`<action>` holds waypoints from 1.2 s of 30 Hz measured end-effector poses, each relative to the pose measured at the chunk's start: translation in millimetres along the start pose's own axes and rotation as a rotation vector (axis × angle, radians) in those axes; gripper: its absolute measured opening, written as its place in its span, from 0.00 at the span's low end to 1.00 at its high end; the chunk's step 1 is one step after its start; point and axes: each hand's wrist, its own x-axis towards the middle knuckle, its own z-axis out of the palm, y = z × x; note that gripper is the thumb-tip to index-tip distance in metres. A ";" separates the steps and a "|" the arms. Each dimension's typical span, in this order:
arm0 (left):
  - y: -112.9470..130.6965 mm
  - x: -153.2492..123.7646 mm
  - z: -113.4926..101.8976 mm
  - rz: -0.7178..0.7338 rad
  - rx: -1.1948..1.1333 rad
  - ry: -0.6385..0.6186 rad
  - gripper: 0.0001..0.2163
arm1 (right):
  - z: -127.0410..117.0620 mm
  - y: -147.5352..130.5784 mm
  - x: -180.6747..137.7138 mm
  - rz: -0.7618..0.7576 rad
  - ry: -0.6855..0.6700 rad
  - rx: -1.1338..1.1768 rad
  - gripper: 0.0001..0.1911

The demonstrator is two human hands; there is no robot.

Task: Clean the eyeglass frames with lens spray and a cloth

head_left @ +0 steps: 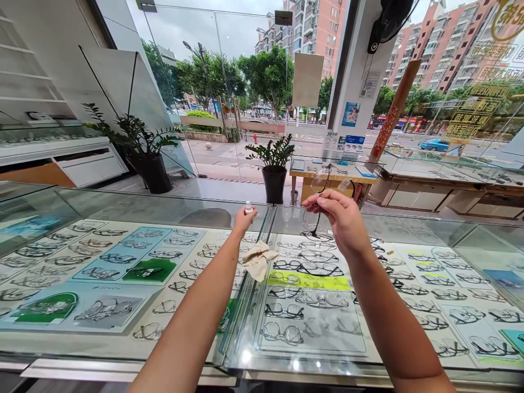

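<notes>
My left hand reaches forward over the glass counter, its fingers closed around a small white bottle whose top shows above them. In my right hand is a pair of eyeglasses, pinched between thumb and fingers and turned upright, with one lens above the hand and dark parts hanging below. A small white tag shows beside the frame. Between my arms, a crumpled beige cloth lies on the glass top near the joint of two cases.
Under the glass, many spectacle frames rest in rows on the case floor. Past the counter stand a potted plant, another potted plant at left, and a wooden-sided display table. Glass doors face the street.
</notes>
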 end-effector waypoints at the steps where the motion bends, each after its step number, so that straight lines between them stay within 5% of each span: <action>1: 1.3 -0.3 0.3 0.015 -0.002 0.026 0.20 | 0.1 -0.2 -0.1 0.001 0.002 0.003 0.08; 6: 19.2 -4.4 -3.1 0.129 0.007 0.197 0.18 | -0.8 -1.2 -0.7 -0.010 0.014 0.012 0.07; 11: 66.5 -9.3 -10.0 0.270 0.079 0.315 0.16 | -3.7 -2.0 -2.4 -0.044 0.007 0.034 0.08; 14: 105.3 -15.7 -10.3 0.281 0.135 0.181 0.11 | -5.1 -2.0 -3.4 -0.066 -0.005 0.051 0.07; 17: 143.6 -36.2 -7.4 0.240 0.223 -0.091 0.10 | -5.4 -2.3 -3.9 -0.073 -0.014 0.049 0.08; 19: 162.7 -56.1 -4.9 0.262 0.464 -0.347 0.11 | -5.1 -3.2 -4.2 -0.074 -0.013 0.033 0.08; 21: 172.3 -73.9 -2.5 0.245 0.743 -0.445 0.12 | -4.8 -4.8 -4.6 -0.073 -0.011 0.019 0.08; 24: 166.5 -86.0 1.3 -0.007 1.120 -0.617 0.17 | -4.6 -8.2 -6.0 -0.072 -0.013 0.038 0.07; 28: 137.8 -79.7 11.0 -0.338 1.250 -0.817 0.21 | -5.5 -12.4 -8.0 -0.069 -0.014 0.061 0.06; 36: 107.6 -69.8 22.6 -0.305 1.261 -0.783 0.17 | -7.2 -14.2 -9.1 -0.073 -0.008 0.052 0.08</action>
